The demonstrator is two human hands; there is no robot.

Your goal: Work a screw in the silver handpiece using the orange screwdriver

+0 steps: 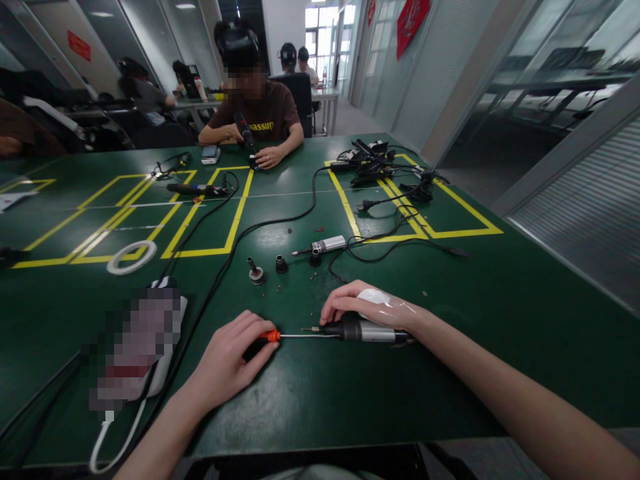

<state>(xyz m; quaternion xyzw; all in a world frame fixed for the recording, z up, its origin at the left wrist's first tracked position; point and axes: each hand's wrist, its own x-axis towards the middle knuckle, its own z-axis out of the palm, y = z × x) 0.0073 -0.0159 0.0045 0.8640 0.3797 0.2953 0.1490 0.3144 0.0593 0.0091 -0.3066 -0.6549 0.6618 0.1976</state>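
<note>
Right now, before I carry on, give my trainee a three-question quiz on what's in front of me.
1. True or false: the left hand grips a screwdriver by its orange-and-black handle.
2. What does the right hand rest on? A) the grey-and-black tool B) the white tape ring C) the phone
3. Fill in: the screwdriver's tip points toward the ____ hand.

Key: 1 true; 2 A; 3 right.

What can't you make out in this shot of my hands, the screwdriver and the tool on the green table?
- Head view: the screwdriver handle is mostly hidden inside the left hand.
- Head view: the rear of the tool is covered by the right hand.
- Head view: where the screwdriver tip meets the tool is too small to tell.
- Head view: the object at lower left is pixelated.
</note>
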